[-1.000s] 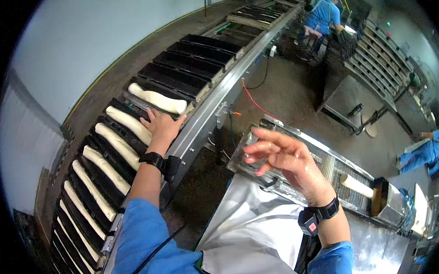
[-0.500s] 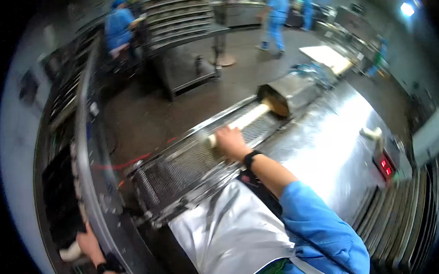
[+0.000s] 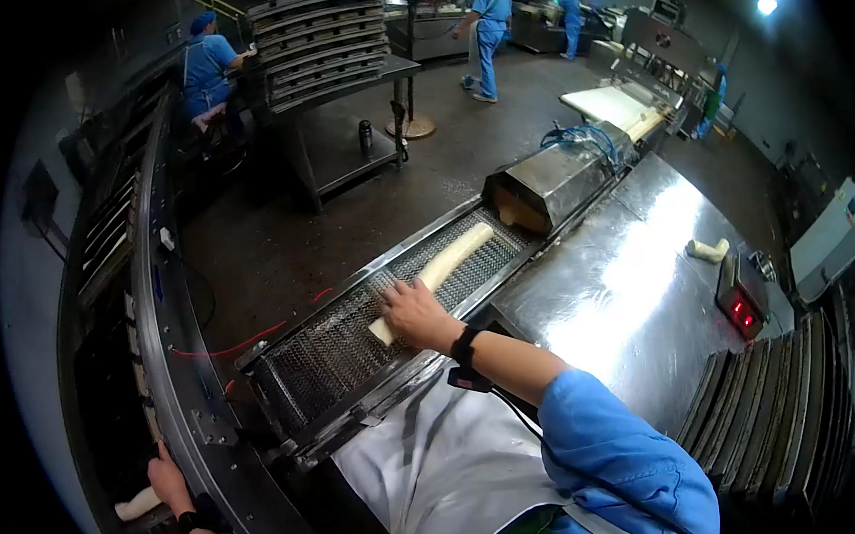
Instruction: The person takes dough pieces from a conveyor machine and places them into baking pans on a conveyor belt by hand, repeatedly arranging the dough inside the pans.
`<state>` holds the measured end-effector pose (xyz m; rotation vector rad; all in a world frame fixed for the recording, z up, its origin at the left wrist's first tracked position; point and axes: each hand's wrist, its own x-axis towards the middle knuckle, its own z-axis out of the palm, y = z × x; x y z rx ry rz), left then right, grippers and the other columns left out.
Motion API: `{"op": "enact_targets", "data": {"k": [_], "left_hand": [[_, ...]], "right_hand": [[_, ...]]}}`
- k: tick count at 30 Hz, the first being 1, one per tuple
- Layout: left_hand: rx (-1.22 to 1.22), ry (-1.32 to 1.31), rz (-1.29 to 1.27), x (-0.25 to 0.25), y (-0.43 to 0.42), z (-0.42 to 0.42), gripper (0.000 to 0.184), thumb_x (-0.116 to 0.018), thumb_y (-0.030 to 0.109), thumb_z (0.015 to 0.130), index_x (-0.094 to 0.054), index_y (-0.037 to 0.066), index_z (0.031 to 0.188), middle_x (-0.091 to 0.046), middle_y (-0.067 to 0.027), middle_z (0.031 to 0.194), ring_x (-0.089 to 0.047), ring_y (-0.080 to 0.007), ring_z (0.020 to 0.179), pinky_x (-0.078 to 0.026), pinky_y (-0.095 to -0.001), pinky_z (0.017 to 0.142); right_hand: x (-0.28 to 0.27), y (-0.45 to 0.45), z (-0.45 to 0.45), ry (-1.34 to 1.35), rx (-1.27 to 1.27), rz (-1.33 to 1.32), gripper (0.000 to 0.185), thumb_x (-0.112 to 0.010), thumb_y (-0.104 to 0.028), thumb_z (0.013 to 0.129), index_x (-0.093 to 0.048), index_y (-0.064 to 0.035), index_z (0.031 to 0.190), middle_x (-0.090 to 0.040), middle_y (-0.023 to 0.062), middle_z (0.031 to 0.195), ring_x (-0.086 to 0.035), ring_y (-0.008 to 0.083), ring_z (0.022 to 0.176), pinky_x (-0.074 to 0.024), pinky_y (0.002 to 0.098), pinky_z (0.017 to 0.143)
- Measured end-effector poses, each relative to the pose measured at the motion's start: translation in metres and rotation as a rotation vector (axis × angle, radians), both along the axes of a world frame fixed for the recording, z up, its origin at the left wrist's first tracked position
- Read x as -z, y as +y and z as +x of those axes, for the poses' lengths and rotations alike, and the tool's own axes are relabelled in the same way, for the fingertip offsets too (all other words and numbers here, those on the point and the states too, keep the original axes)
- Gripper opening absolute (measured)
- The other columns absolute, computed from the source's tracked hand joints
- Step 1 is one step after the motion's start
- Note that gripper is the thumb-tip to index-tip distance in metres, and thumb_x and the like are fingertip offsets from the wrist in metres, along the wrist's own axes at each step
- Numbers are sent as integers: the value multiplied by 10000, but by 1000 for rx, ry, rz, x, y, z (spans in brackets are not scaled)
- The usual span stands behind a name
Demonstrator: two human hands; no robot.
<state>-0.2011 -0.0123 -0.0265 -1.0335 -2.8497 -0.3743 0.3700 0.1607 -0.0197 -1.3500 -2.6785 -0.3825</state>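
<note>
My right hand (image 3: 415, 313) curls over the lower part of a long, pale dough roll (image 3: 453, 256) lying on a metal mesh conveyor (image 3: 303, 375). Its near end shows below my fingers, and its far end points toward a metal hood (image 3: 554, 197). At the lower left, my left hand (image 3: 170, 482) is closed at the edge of a dark tray (image 3: 143, 379) on the side line. A shorter dough piece (image 3: 138, 504) lies against that hand, partly hidden by it. The left fingertips are only partly visible.
A steel table (image 3: 593, 287) on my right bears another dough piece (image 3: 708, 250) and a box with a red display (image 3: 742, 310). Stacked trays (image 3: 764, 423) stand at the lower right. A rail (image 3: 148, 282) runs along the left. Several people in blue work farther back.
My right hand has moved toward me and left with the dough roll, which is now clear of the hood. The left hand remains by the tray. The view has shifted slightly.
</note>
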Motion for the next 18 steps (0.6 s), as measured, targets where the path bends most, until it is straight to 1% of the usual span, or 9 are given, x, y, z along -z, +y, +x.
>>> {"op": "enact_targets", "data": {"k": [5, 6, 7, 8, 10, 11, 13, 15, 18], "left_hand": [[9, -4, 105, -1, -1, 16, 603, -451, 530, 936, -661, -29, 854, -646, -249, 924, -610, -431, 869, -476, -520, 723], [-21, -109, 90, 11, 3, 1, 574, -458, 531, 932, -664, 1, 848, -647, -236, 926, -610, -421, 880, -471, -511, 735], [-4, 77, 28, 2, -5, 19, 571, -446, 542, 930, -671, 21, 864, -652, -223, 936, -608, -419, 902, -470, -507, 750], [-50, -88, 45, -17, -5, 33, 593, -428, 562, 927, -679, 26, 883, -660, -213, 947, -611, -415, 921, -474, -508, 768], [-50, 18, -9, -28, -2, 46, 605, -418, 571, 926, -686, 31, 878, -670, -197, 941, -624, -403, 911, -490, -493, 762], [-74, 20, 13, -43, 5, 64, 597, -425, 560, 928, -696, 34, 849, -676, -193, 920, -637, -396, 883, -503, -483, 749], [-85, 47, -50, -34, 3, 58, 592, -443, 554, 922, -702, 30, 824, -680, -193, 899, -644, -391, 856, -510, -480, 740], [-101, 26, -108, -41, 4, 61, 592, -456, 548, 918, -705, 23, 805, -681, -198, 878, -649, -384, 830, -514, -479, 731], [-96, 68, -69, -39, -3, 62, 598, -452, 552, 918, -706, 19, 826, -674, -207, 898, -651, -363, 865, -512, -469, 758]], "right_hand": [[-2, -2, -23, 140, 142, -264, 351, -754, -222, 636, -642, -56, 924, -599, 130, 1020, -590, 305, 979, -488, 435, 779], [-31, -4, -34, 249, 147, -370, 340, -738, -193, 658, -640, -48, 950, -622, 150, 989, -607, 319, 952, -496, 437, 795], [-72, -5, -46, 348, 140, -493, 330, -722, -164, 681, -638, -40, 975, -645, 170, 958, -624, 333, 926, -505, 438, 811], [-91, 2, -61, 479, 241, -460, 329, -742, -174, 684, -635, -21, 955, -667, 192, 924, -650, 341, 882, -528, 421, 790], [-131, 25, -72, 1019, -165, -632, 296, -749, -170, 709, -641, -20, 940, -689, 109, 864, -670, 219, 839, -549, 343, 718], [-175, 21, -81, 1139, -203, -794, 257, -722, -142, 751, -638, -25, 965, -682, 80, 878, -663, 186, 834, -548, 313, 689], [-222, 4, -117, 1433, -393, -994, 356, -727, -142, 776, -601, -9, 1081, -661, 118, 1016, -661, 217, 906, -562, 328, 732], [-249, -8, -143, 1577, -781, -1238, 590, -726, -150, 800, -466, 4, 1306, -585, 159, 1198, -613, 237, 1068, -545, 343, 854], [-252, -21, -169, 1406, -1012, -1372, 802, -706, -107, 825, -233, -34, 1469, -417, 209, 1400, -473, 272, 1260, -461, 372, 1005]]}}
